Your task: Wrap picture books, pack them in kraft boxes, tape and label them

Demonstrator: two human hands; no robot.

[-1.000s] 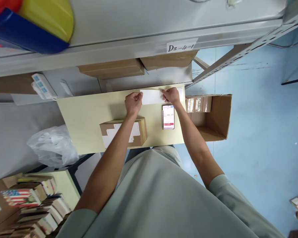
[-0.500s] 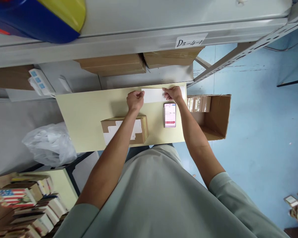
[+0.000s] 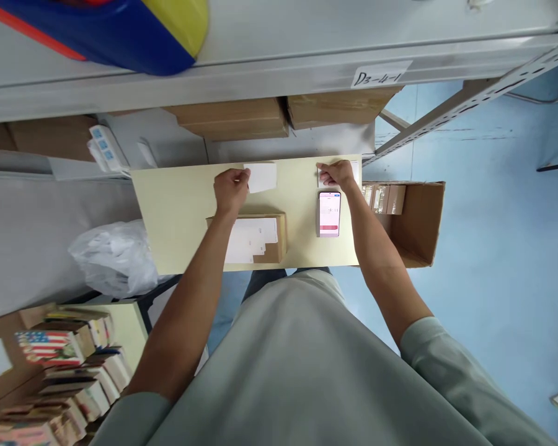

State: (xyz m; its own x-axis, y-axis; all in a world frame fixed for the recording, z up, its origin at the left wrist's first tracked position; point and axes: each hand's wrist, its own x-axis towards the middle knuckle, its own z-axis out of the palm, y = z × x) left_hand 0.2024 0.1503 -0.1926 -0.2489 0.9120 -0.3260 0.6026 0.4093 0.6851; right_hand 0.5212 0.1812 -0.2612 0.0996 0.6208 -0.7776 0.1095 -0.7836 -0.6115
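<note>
My left hand [image 3: 231, 191] is closed, thumb and fingers pinching the left end of a small white paper slip [image 3: 263, 178] over the pale yellow tabletop [image 3: 174, 207]. My right hand [image 3: 338, 174] has its fingers curled and pressed at the left edge of other white paper [image 3: 355, 168], which it partly covers. Just below that hand lies a phone [image 3: 329, 217] with a lit pink screen showing a timer. A cardboard box [image 3: 275, 251] with overlapping white labels on top sits near the front edge, partly behind my left forearm.
An open carton [image 3: 418, 220] with small brown boxes stands right of the table. Above is a grey metal shelf [image 3: 279, 80] with a blue-and-yellow container [image 3: 167, 37]; brown cartons [image 3: 227, 118] lie beneath. A plastic bag [image 3: 116, 257] and books [image 3: 84, 384] are at left.
My left hand has moved left with the white slip, opening a gap between it and the paper under my right hand. The right hand stays near the phone. The view has shifted slightly.
</note>
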